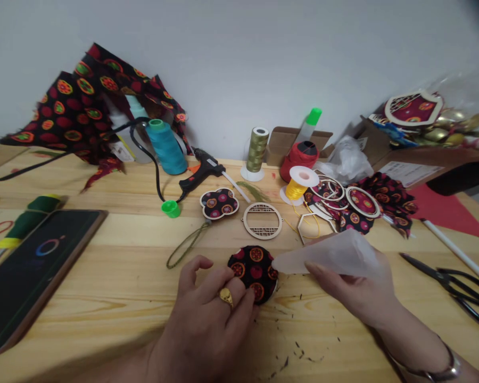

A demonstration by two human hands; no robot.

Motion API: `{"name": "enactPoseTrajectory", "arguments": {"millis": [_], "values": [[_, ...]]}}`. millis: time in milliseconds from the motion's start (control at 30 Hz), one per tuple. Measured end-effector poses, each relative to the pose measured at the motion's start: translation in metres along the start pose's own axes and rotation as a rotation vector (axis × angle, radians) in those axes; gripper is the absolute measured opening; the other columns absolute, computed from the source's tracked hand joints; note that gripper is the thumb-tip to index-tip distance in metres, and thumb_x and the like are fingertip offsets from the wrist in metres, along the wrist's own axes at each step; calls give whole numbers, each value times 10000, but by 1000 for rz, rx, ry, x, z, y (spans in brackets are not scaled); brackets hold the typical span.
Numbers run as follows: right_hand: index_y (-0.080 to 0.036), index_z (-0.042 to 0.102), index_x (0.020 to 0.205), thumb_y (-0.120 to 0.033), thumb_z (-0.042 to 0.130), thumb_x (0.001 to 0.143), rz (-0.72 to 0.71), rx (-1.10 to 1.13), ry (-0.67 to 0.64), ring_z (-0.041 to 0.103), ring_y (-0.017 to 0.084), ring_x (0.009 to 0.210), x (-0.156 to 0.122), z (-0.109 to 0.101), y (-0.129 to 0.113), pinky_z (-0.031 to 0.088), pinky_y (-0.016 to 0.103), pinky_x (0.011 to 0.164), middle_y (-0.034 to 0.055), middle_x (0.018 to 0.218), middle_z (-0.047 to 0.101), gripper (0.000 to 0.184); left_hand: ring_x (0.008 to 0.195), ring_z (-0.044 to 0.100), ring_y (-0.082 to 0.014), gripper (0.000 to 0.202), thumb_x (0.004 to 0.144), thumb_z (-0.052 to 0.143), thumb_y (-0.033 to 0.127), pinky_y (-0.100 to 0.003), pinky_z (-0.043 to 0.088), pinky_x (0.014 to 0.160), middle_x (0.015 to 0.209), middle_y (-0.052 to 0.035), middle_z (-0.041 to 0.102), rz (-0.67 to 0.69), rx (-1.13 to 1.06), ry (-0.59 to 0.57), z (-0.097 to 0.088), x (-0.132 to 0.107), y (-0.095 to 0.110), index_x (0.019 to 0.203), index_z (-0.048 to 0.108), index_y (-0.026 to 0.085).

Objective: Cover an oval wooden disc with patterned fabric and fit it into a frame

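My left hand (211,314), a gold ring on one finger, holds a round disc (256,271) covered in dark patterned fabric against the table. Its fingertips press on the disc's near left side. In my right hand (359,292) is a translucent white glue bottle (335,254), tipped on its side. The bottle's narrow nozzle points left and meets the disc's right edge; whether glue is coming out cannot be seen. Just beyond the disc lie a round wooden lattice frame (262,235) and a flower-shaped fabric piece (219,204) with a green cord loop (186,246).
A glue gun (201,173) and thread spools (165,146) stand toward the wall. Black scissors (451,282) lie at right, a phone (40,266) at left. Wooden frames and fabric pieces (343,199) are heaped back right, beside a cardboard box (407,165). Dark scraps dot the table (143,319).
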State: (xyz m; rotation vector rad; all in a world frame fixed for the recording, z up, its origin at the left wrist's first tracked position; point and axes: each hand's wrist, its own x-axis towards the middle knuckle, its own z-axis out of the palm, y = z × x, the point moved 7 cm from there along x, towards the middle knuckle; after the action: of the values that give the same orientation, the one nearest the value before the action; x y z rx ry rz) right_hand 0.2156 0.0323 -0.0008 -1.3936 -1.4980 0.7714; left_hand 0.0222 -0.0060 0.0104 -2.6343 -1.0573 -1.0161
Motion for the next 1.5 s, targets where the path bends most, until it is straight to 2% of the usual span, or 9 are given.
{"name": "enactPoseTrajectory", "arguments": {"millis": [433,567,700,800,1000,1133,1233,1400,1500], "values": [[-224,562,522,-259,752,593,45,80,-13,454,108,386,1,0,4,374,212,331,-27,443,520,206,652,544,-165,69,727,700,164,-450,372,764,604,16,657,-24,-26,9,-1,1,0,790,673,172],[-205,571,540,-335,749,615,206,212,-5,444,97,382,3,3,15,363,202,329,-19,452,532,233,652,543,-159,36,745,683,167,-449,367,767,600,21,651,-19,-12,4,1,-1,-1,777,671,177],[-202,551,609,-426,728,640,458,585,40,363,52,318,5,9,29,261,146,282,-54,415,486,287,651,531,-169,31,734,689,165,-463,354,768,584,17,644,-9,-3,28,1,-3,-1,754,666,164],[-205,516,612,-404,744,620,558,784,100,369,43,317,6,9,30,276,124,296,-72,395,464,303,660,539,-174,53,728,693,160,-470,353,781,604,12,655,-7,-3,24,1,-2,-1,776,671,164],[-198,468,524,-386,710,648,522,880,104,336,42,308,10,6,26,258,132,283,-74,364,426,330,658,549,-185,55,731,682,200,-456,362,773,605,5,654,-19,-36,24,-2,3,1,773,676,165],[-189,481,587,-409,726,643,550,842,95,359,38,313,7,9,32,258,126,292,-76,386,452,333,690,544,-208,60,735,658,196,-477,357,791,635,-10,671,-51,-54,18,-1,0,-2,781,685,168],[-178,498,642,-430,735,638,559,786,40,355,32,303,6,13,33,231,114,283,-70,390,472,346,683,538,-212,75,733,644,177,-471,357,778,639,-12,675,-21,-41,13,1,-1,-3,793,689,178],[-170,511,654,-435,736,636,547,765,-24,363,32,301,6,18,29,251,113,276,-61,386,480,348,652,531,-205,90,709,605,132,-462,356,759,622,-17,658,-27,-45,6,-2,2,-5,743,670,185],[-175,519,665,-417,751,623,537,770,-19,368,33,299,5,18,27,260,118,276,-66,397,480,338,684,529,-217,123,696,561,129,-476,350,775,644,-33,645,-58,-97,-20,-5,4,-5,762,656,171]]}}
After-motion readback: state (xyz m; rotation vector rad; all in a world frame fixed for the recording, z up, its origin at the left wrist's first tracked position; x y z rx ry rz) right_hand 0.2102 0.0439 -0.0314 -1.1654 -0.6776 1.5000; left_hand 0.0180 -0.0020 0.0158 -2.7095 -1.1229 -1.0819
